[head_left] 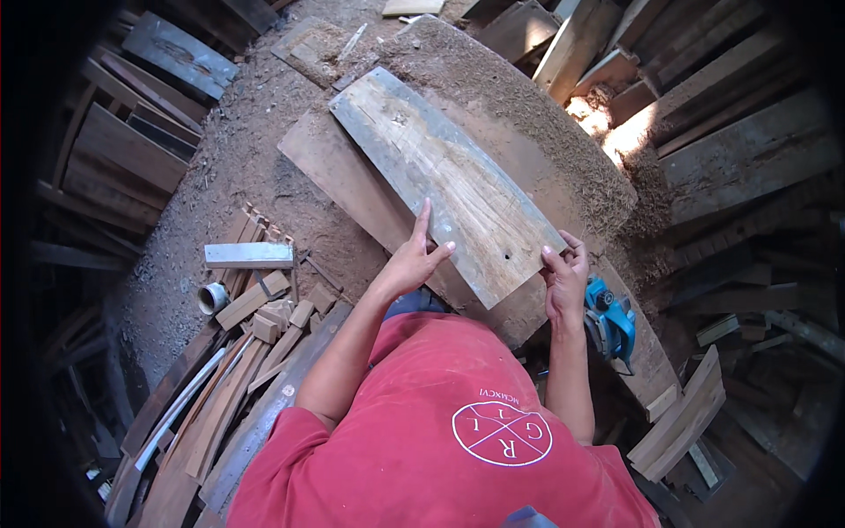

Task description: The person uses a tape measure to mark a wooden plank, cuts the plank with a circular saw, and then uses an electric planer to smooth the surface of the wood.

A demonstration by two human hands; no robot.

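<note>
The board (449, 189) reaches out ahead of both hands. Its face looks partly bared: pale wood down the middle, grey left along the edges. The right hand (568, 283) pinches its near corner. The left hand (410, 266) has finger and thumb spread at the edge; whether it grips underneath cannot be told. Right of the right hand, the blue planer (616, 317) lies unheld.

You hold one long flat wooden board (449, 189): pale tan grain, grey weathered patches at far end and along edges, small dark hole (507, 257) near the close end. Lies slanted before you, far end leftward.
</note>
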